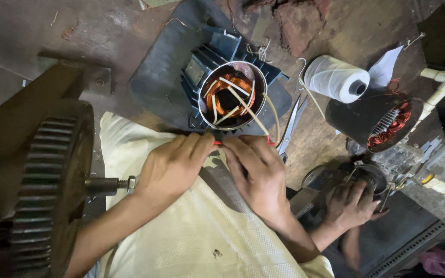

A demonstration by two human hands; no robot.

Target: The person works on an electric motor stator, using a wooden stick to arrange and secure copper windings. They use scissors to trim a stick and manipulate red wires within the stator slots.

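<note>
So there's a thin red wire (217,142) pinched between both hands, right at the fingertips, and it's hard to see much of it since the fingers cover most. A bit more red pokes out past the right hand's knuckles. The left hand (173,166) lies knuckles-up, fingers curled in and closed on the wire's left end, forearm running back down toward the bottom left. The right hand (256,172) mirrors it, fingers bent and nipped on the same wire, wrist angled off to the lower right. The two sets of fingertips are almost touching.

Just beyond the fingertips sits a blue finned motor housing (227,77), open end up, with copper windings (228,92) inside and pale sleeved leads (243,103) trailing over the rim toward the hands. Scissors (290,128) lie just right of the right hand. Further out that way there's a spool of white thread (336,78) and a dark stator (377,119) with copper coils.

A cream cloth (197,226) is spread under both forearms. Left of the left arm is a big rusty gear (52,190) on a shaft. Off to the lower right another person's hand (348,205) works on a small motor part. The bench (78,36) is grimy dark metal.
</note>
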